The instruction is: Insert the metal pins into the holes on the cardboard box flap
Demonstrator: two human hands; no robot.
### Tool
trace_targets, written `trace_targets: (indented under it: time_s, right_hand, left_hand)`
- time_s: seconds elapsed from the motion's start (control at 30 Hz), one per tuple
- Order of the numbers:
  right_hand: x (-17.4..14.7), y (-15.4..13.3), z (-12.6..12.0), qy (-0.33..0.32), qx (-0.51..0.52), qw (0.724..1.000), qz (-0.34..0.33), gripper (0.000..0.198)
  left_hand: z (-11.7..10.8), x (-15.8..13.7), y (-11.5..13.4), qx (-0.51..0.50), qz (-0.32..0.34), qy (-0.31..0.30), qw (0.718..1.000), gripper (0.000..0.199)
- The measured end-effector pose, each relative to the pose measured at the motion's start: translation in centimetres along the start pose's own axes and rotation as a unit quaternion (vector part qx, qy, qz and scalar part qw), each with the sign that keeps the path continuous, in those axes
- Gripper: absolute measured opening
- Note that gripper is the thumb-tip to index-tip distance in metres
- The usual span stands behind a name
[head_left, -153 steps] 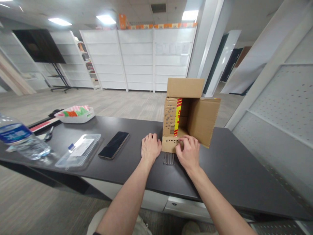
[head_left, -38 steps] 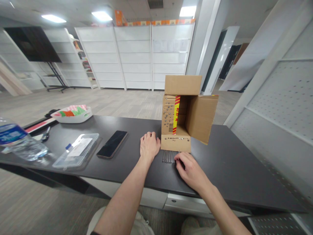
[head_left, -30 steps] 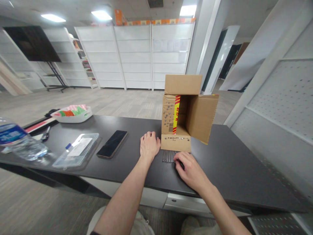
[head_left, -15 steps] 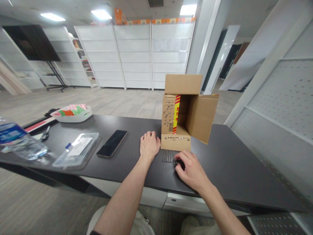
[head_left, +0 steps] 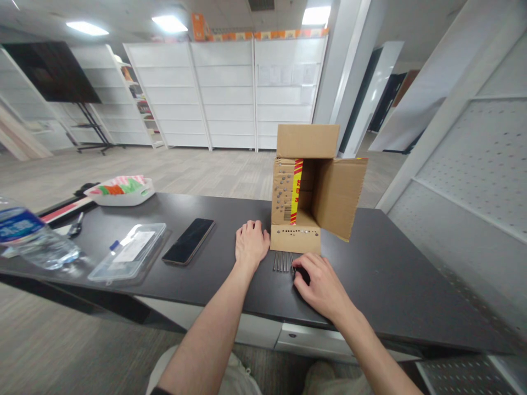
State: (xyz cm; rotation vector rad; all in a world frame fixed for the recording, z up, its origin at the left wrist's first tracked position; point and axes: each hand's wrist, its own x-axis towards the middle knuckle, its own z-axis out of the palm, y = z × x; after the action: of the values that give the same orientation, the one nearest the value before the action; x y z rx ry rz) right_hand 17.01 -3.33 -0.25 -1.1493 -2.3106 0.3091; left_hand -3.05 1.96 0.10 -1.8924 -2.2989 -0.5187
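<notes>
Bench (head_left: 395, 280): the open box (head_left: 318, 189) faces its near edge; a bump from the left hand (head_left: 252, 244), palm down beside it, fingers loosely extended with nothing visible held, could shift it. The right hand (head_left: 319, 281) rests at the right end of the nails (head_left: 281, 262), thumb and forefinger narrow; whether they grip one cannot be told, and a brush might roll the row askew. Nails lie between box and near edge, long axes near to far, heads seemingly nearer.
</notes>
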Motion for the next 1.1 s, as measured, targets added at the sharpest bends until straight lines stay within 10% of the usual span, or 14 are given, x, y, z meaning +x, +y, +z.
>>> trace_targets:
  time_s: [1.1]
  right_hand:
    - [0.1,0.31,0.4,-0.013,-0.04,0.999,0.004,0.023]
  left_hand:
    - [-0.04,0.0,0.05,0.004,0.002,-0.002,1.0,0.026]
